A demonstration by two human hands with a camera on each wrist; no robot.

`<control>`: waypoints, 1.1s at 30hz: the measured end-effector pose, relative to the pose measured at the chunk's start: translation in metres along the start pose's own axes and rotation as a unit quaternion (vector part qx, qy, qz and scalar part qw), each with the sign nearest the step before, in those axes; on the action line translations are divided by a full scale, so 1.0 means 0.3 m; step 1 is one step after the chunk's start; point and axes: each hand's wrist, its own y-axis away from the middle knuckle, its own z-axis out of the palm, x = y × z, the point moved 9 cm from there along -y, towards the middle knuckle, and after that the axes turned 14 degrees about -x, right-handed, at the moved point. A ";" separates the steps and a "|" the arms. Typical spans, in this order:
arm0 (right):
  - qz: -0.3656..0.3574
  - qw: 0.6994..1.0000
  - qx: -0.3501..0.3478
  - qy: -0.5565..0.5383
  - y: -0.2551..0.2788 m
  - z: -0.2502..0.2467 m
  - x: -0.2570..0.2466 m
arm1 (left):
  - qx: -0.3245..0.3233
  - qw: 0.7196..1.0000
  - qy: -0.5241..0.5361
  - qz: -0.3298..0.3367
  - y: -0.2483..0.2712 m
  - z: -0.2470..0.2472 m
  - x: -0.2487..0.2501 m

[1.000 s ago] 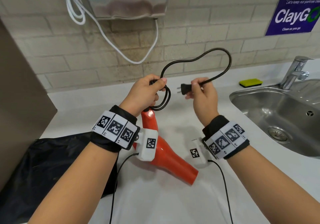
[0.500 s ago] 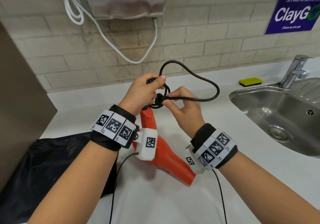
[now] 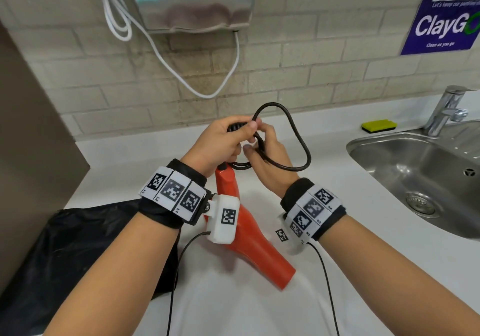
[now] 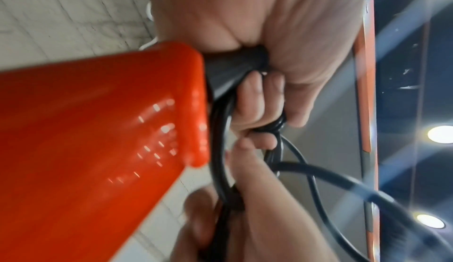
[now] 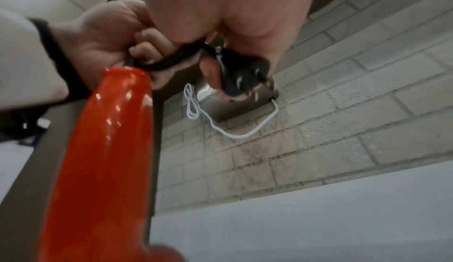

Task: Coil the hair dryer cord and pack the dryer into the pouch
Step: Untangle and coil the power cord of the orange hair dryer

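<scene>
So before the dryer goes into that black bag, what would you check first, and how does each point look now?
1. Coiled loops held: ok. The left hand grips the gathered cord at the end of the dryer's handle.
2. Plug under control: ok. The right hand holds the plug in its fingers.
3. Cord fully coiled: not ok. One big loop is loose above the counter.
4. Dryer supported: ok. The red hair dryer hangs from the left hand's grip.
5. Pouch open and ready: cannot tell. The black pouch lies crumpled on the counter, its mouth unseen.
</scene>
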 end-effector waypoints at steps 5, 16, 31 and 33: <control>0.061 0.987 -0.120 0.090 0.081 0.019 0.168 | 0.014 0.999 0.014 -0.025 -0.001 -0.010 -0.020; 0.405 0.853 -0.261 0.199 0.208 -0.018 0.424 | 0.052 0.997 0.048 -0.008 0.000 -0.022 -0.011; 0.056 0.980 -0.036 -0.190 0.005 -0.111 -0.061 | 0.039 0.999 0.023 -0.008 -0.012 -0.017 -0.011; 0.059 0.977 -0.045 -0.200 0.006 -0.102 -0.060 | 0.038 0.999 0.017 -0.009 -0.012 -0.017 -0.011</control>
